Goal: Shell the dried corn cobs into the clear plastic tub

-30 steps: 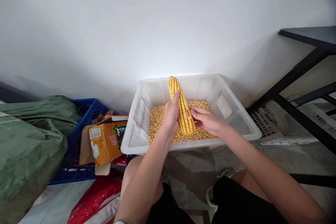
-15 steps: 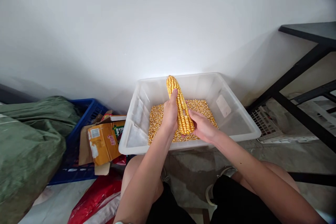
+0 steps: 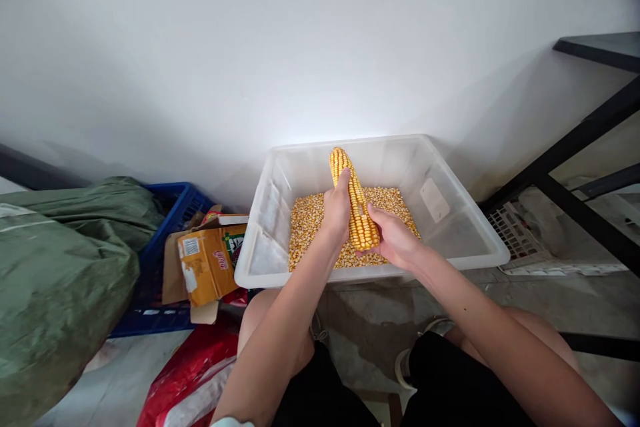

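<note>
Both of my hands grip one yellow corn cob (image 3: 357, 203), tilted with its far tip leaning left. My left hand (image 3: 338, 208) wraps its left side, thumb lying along the top. Lower down on the right, my right hand (image 3: 393, 235) holds the near end, with the thumb pressed on the kernels by a small bare gap in the rows. Beneath the cob, loose corn kernels (image 3: 306, 227) cover part of the floor of a translucent plastic bin (image 3: 463, 213). The fingers under the cob are mostly hidden.
To the left sit a blue crate (image 3: 173, 227), a green tarp (image 3: 65, 280), a torn orange cardboard box (image 3: 207, 267) and a red bag (image 3: 193, 373). A black metal frame (image 3: 580, 213) and a white basket (image 3: 515, 227) stand at right. A white wall (image 3: 320, 40) rises behind the bin.
The whole view has shifted, so the bin, cob and hands appear slightly farther right. Both hands keep their hold on the cob; the right thumb stays near the bare gap.
</note>
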`<control>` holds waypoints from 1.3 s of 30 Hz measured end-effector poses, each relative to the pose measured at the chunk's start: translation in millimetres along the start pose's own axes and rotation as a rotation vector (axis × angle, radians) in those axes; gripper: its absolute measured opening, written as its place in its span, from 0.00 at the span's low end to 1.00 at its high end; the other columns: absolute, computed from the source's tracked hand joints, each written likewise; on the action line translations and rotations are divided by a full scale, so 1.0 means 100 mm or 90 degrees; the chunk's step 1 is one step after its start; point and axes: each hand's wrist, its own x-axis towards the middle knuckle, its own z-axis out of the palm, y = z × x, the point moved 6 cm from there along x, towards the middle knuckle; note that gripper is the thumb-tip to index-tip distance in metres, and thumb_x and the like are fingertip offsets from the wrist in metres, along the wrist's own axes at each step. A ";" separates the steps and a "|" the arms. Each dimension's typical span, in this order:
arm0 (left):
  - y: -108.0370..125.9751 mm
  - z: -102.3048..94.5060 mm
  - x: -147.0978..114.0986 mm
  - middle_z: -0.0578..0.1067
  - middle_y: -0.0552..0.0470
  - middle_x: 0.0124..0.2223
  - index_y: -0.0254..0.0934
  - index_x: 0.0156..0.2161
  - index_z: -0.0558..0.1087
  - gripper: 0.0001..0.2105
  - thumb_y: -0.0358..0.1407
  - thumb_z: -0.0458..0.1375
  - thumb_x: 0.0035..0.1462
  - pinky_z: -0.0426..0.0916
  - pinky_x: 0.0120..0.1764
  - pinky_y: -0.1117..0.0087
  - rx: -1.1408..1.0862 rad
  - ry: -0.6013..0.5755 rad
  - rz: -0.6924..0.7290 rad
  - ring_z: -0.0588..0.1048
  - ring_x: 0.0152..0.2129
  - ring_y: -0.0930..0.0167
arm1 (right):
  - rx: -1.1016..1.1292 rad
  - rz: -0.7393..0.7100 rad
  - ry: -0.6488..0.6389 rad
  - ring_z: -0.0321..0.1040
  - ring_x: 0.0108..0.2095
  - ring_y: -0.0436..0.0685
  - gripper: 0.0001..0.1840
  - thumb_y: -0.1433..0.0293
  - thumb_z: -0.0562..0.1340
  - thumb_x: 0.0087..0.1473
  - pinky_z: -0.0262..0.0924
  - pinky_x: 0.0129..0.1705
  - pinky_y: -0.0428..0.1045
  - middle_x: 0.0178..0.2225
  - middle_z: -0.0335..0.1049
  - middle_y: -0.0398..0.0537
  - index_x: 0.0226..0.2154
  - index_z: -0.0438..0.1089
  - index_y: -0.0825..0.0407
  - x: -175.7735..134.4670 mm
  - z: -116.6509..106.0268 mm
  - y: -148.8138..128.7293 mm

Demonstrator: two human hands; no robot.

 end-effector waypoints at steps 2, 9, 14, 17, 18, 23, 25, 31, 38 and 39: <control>-0.03 0.00 0.06 0.70 0.51 0.22 0.34 0.34 0.71 0.26 0.59 0.60 0.50 0.69 0.31 0.67 -0.003 -0.008 -0.008 0.73 0.23 0.69 | 0.005 0.006 -0.010 0.71 0.31 0.56 0.14 0.59 0.58 0.62 0.70 0.29 0.52 0.34 0.75 0.48 0.46 0.68 0.48 0.01 -0.02 0.00; -0.01 0.18 0.07 0.74 0.47 0.30 0.34 0.41 0.72 0.26 0.56 0.64 0.48 0.69 0.32 0.66 0.043 -0.128 -0.015 0.74 0.27 0.68 | 0.057 -0.051 -0.039 0.72 0.37 0.57 0.12 0.61 0.60 0.60 0.69 0.35 0.53 0.39 0.75 0.47 0.45 0.68 0.46 0.04 -0.14 -0.13; 0.03 0.35 -0.13 0.76 0.46 0.38 0.34 0.42 0.72 0.22 0.47 0.68 0.48 0.68 0.34 0.68 0.171 -0.250 0.081 0.74 0.32 0.69 | 0.090 -0.137 0.023 0.72 0.40 0.60 0.14 0.66 0.58 0.56 0.68 0.38 0.55 0.38 0.76 0.49 0.46 0.69 0.48 0.07 -0.21 -0.30; 0.03 0.43 -0.18 0.77 0.46 0.40 0.35 0.45 0.73 0.18 0.45 0.63 0.54 0.69 0.39 0.68 0.181 -0.327 0.108 0.74 0.35 0.68 | 0.084 -0.177 0.051 0.72 0.39 0.62 0.19 0.56 0.57 0.56 0.68 0.38 0.56 0.37 0.75 0.50 0.45 0.69 0.49 0.10 -0.26 -0.40; 0.03 0.46 -0.19 0.77 0.46 0.41 0.35 0.46 0.73 0.18 0.44 0.62 0.55 0.69 0.41 0.67 0.189 -0.355 0.119 0.74 0.36 0.68 | 0.077 -0.180 0.066 0.72 0.39 0.62 0.21 0.53 0.57 0.55 0.67 0.37 0.56 0.36 0.75 0.50 0.45 0.69 0.49 0.11 -0.30 -0.42; 0.07 0.52 -0.24 0.76 0.46 0.47 0.37 0.49 0.73 0.16 0.44 0.57 0.59 0.67 0.47 0.66 0.279 -0.394 0.206 0.74 0.42 0.65 | -0.013 -0.177 0.220 0.71 0.36 0.59 0.20 0.52 0.63 0.50 0.65 0.33 0.52 0.32 0.73 0.46 0.39 0.69 0.48 0.14 -0.61 -0.53; 0.08 0.54 -0.30 0.76 0.46 0.50 0.38 0.51 0.72 0.17 0.43 0.55 0.61 0.65 0.52 0.65 0.314 -0.397 0.251 0.73 0.46 0.64 | -0.036 -0.229 0.266 0.70 0.35 0.57 0.19 0.54 0.67 0.47 0.64 0.32 0.50 0.32 0.72 0.45 0.36 0.69 0.48 0.14 -0.70 -0.61; -0.03 0.57 -0.43 0.75 0.40 0.53 0.37 0.54 0.71 0.20 0.45 0.54 0.62 0.61 0.56 0.57 0.447 -0.363 0.285 0.73 0.49 0.56 | 0.049 -0.348 0.331 0.69 0.31 0.55 0.18 0.62 0.72 0.41 0.66 0.32 0.50 0.30 0.70 0.41 0.33 0.66 0.48 0.15 -0.75 -0.69; -0.07 0.53 -0.43 0.78 0.41 0.43 0.37 0.55 0.70 0.21 0.46 0.53 0.62 0.63 0.53 0.56 0.508 -0.357 0.273 0.76 0.42 0.54 | 0.034 -0.324 0.361 0.65 0.26 0.52 0.16 0.64 0.71 0.41 0.62 0.26 0.47 0.24 0.65 0.39 0.28 0.64 0.49 0.16 -0.72 -0.66; -0.07 0.53 -0.43 0.78 0.41 0.44 0.37 0.56 0.69 0.21 0.46 0.52 0.63 0.63 0.53 0.56 0.528 -0.360 0.273 0.76 0.42 0.55 | 0.029 -0.325 0.359 0.65 0.26 0.52 0.16 0.64 0.71 0.41 0.62 0.26 0.47 0.24 0.65 0.39 0.27 0.64 0.50 0.17 -0.72 -0.66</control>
